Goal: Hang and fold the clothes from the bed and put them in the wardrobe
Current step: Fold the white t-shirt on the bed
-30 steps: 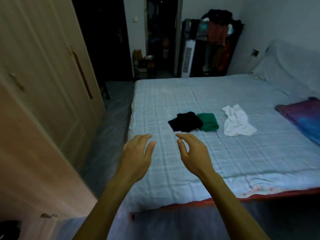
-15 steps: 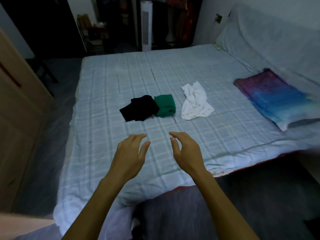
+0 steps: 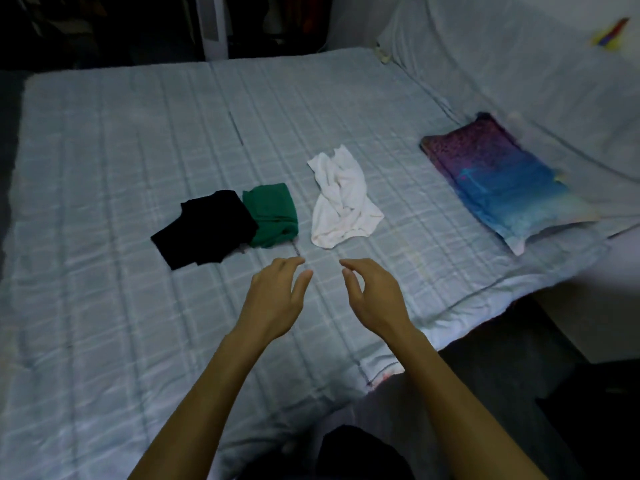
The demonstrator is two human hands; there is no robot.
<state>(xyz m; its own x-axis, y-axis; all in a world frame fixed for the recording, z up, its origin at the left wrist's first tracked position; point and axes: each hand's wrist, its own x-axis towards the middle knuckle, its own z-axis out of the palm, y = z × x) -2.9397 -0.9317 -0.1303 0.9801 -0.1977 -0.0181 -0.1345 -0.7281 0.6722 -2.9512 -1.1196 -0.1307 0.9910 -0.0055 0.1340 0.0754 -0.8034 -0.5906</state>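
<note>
Head view: a bed (image 3: 104, 161) with three garments near its middle.
Black garment (image 3: 204, 233): flat, touching the green one.
Green garment (image 3: 272, 216): folded.
Left hand (image 3: 277, 299): above the sheet, fingers loose, holding nothing.
White garment (image 3: 341, 199): crumpled, just beyond both hands.
Right hand (image 3: 375, 299): fingers loosely curved, holding nothing.
Pillow (image 3: 502, 181): far right.

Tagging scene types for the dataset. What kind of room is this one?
Most likely a home bedroom: a wide bed with a pale checked cover, a purple-and-blue pillow by its head, and loose clothes lying on it, such as a crumpled white garment.
</note>
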